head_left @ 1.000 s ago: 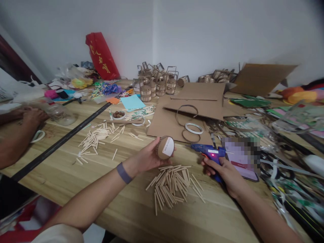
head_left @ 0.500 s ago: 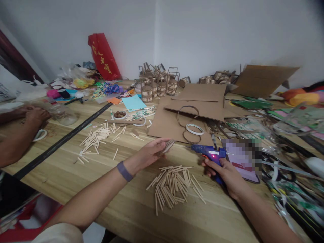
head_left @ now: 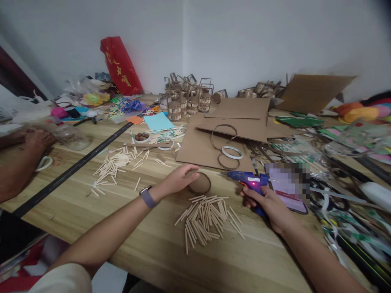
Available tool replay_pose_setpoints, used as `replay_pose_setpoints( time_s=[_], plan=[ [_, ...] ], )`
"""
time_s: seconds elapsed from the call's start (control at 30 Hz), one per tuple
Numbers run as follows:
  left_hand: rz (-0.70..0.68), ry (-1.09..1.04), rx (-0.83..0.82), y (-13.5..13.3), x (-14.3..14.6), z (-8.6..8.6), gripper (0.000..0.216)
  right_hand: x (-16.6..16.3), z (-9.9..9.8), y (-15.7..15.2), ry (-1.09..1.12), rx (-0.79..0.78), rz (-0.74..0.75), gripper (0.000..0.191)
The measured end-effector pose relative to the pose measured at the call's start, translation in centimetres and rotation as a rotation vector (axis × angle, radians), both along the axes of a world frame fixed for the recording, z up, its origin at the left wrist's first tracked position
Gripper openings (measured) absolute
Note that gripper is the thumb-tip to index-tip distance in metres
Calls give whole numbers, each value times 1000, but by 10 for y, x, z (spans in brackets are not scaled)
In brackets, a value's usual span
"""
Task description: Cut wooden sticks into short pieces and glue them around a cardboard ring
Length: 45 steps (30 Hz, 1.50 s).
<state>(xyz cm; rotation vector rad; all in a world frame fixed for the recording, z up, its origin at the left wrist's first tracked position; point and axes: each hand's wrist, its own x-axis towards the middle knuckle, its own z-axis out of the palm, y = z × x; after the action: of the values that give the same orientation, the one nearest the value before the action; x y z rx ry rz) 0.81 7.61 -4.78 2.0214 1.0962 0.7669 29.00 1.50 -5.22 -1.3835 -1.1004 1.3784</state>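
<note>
A shallow round cardboard piece with a ridged rim (head_left: 200, 184) is held at its upper left edge by my left hand (head_left: 179, 179), thumb over the rim. Whether its underside touches the table is hard to tell. My right hand (head_left: 271, 205) grips a blue hot glue gun (head_left: 249, 178) with a lit red light, its nozzle pointing left toward the round piece. Just below the round piece lies a heap of short wooden sticks (head_left: 204, 219). Beyond the glue gun's nozzle are a white tape ring (head_left: 232, 152) and a corrugated cardboard ring (head_left: 228, 162).
Cardboard sheets (head_left: 195, 146) lie ahead, with small stick baskets (head_left: 192, 103) behind. More pale sticks (head_left: 113, 165) and a bowl of brown balls (head_left: 142, 137) are left. A phone (head_left: 288, 191) and strips clutter the right. Another person's hands (head_left: 38, 138) rest at far left.
My left hand has turned the round cardboard piece from nearly edge-on to face-up and lower. My right hand keeps the glue gun in about the same place. The view has shifted slightly.
</note>
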Motion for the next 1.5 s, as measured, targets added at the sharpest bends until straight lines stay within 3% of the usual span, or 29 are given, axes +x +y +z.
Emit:
replay_pose_setpoints(
  time_s=[0.13,0.3,0.63,0.93,1.17,1.5],
  plan=[
    [-386,183,54,11,-20,5,66,1,-2,0,14,-3,3,36],
    [-467,305,146,26,-12,2,82,1,-1,-1,34,-2,-1,34],
    [-394,184,156,22,17,-1,68,-2,6,-5,-8,8,-87,47],
    [-241,138,166,17,20,-14,73,-6,3,-13,-373,99,24,58],
    [-201,76,129,18,19,-16,72,-13,15,-14,-537,169,70,51],
    [-196,76,140,17,22,-16,72,-16,12,-15,-622,134,42,38]
  ],
)
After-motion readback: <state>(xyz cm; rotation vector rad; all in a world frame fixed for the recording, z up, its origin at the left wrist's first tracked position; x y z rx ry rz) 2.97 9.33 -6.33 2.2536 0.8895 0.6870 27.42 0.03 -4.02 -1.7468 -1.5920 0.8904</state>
